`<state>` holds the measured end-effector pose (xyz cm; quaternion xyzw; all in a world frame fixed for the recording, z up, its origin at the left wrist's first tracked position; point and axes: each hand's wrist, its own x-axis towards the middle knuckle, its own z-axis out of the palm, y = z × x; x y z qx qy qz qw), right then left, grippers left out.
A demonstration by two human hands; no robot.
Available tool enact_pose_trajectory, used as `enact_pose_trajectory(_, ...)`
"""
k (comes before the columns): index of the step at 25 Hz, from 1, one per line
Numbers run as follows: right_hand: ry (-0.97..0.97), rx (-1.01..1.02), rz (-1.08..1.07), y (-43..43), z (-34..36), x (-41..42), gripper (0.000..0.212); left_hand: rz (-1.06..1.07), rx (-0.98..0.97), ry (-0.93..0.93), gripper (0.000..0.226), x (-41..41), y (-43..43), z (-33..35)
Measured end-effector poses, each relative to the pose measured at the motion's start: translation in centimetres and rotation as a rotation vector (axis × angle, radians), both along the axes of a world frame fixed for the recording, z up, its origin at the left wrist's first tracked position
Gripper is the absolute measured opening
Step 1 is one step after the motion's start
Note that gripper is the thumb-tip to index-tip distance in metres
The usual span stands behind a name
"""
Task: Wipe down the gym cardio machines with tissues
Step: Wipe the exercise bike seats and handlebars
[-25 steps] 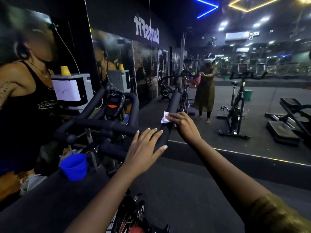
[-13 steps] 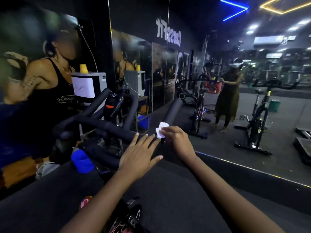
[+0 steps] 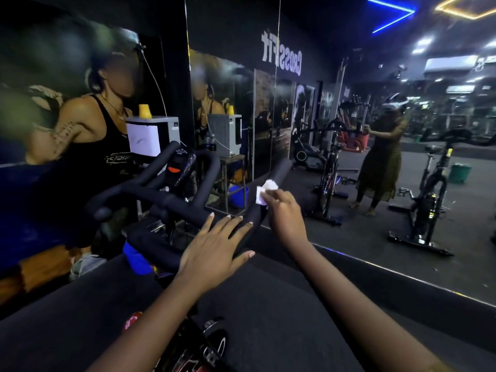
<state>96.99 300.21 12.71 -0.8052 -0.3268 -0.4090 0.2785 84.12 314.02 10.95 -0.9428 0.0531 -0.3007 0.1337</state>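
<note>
Fingertips [image 3: 272, 196] of the right hand [image 3: 285, 212] are bunched together, pinching a crumpled white tissue [image 3: 264, 191] against the upper side of the handlebar's [image 3: 182, 208] right grip, roughly midway along that grip. Fingers [image 3: 231, 226] of the left hand [image 3: 214, 247] lie straight and slightly spread, flat on the near bend of the same handlebar, thumb out to the side, holding nothing. The bike's console [image 3: 179, 165] sits beyond the handlebar's centre, a blue bucket [image 3: 137, 258] shows below it, and a wall mirror [image 3: 362, 232] stands just past the right grip.
</note>
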Motion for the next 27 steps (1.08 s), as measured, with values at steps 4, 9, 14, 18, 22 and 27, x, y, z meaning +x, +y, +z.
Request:
enact_pose_trajectory(4,0.016,-0.099,0.142,-0.5,-1.6,-2.6,0.025,0.032,0.016,0.005,0.061,0.0,0.1,-0.1)
enact_pose_trajectory(9,0.155,0.254,0.02,-1.8,3.3,4.2,0.027,0.026,0.005,0.012,0.061,0.2,0.2,-0.4)
enact_pose_trajectory(14,0.222,0.441,0.107,0.1,0.8,3.6,0.028,0.005,0.017,-0.048,0.059,0.6,0.3,-0.5)
enact_pose_trajectory(18,0.149,0.498,0.13,1.4,-2.9,0.1,0.035,-0.002,0.051,-0.084,0.059,0.6,0.3,-0.6)
enact_pose_trajectory(22,0.112,0.418,0.222,0.3,-3.6,-1.3,0.034,0.004,0.07,-0.103,0.06,0.8,0.5,-0.8)
enact_pose_trajectory(27,0.272,0.647,0.14,-1.1,3.2,5.1,0.031,0.0,0.073,-0.108,0.06,0.8,0.7,-0.8)
